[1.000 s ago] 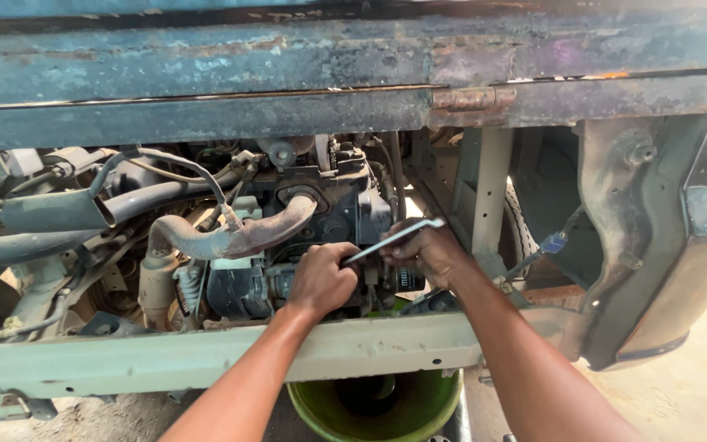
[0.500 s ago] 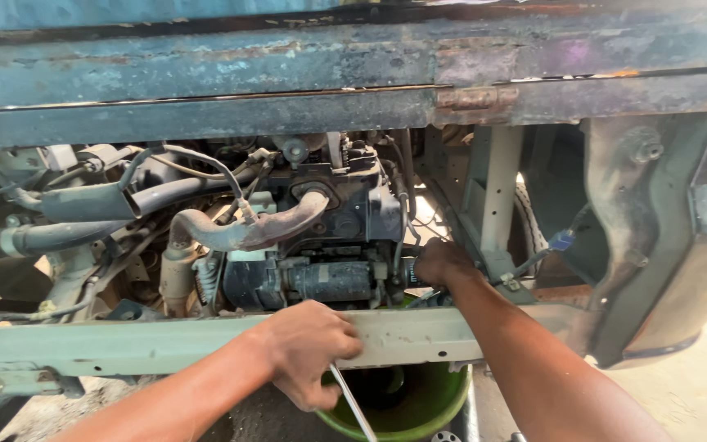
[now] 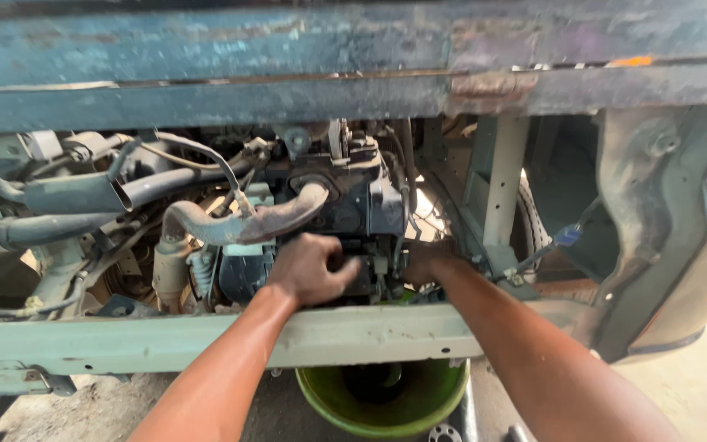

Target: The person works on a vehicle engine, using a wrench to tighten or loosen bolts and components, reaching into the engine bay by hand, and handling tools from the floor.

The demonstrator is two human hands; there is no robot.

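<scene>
Both hands are reaching in over the pale frame rail (image 3: 206, 340) and working on the dark engine block (image 3: 353, 213) hanging under the rusty vehicle body (image 3: 288, 57). The left hand (image 3: 308, 270) is pressing flat against the lower face of the block, fingers (image 3: 345, 268) curled loosely around some small part there — I cannot tell whether it is gripping anything, since the palm is turned away from me. The right hand (image 3: 423, 263) is going in just to the right of the left one, half hidden behind the block's edge; whether it is closed or spread I cannot tell either. No tool is showing in either hand.

As a judgement, the job is somewhere in the middle: the engine is sitting in place with its hoses attached, nothing looks lifted out, and a green bucket (image 3: 382, 401) is standing on the ground directly below the hands — a sign that draining is part of the work.

The block itself is looking black, greasy and boxy. Above and left of the left hand a rust-brown curved hose (image 3: 239, 225) is running across it, and farther left 2 grey pipes (image 3: 83, 192) are lying among wires. Right of the right hand a grey upright bracket (image 3: 497, 180) is standing.
</scene>
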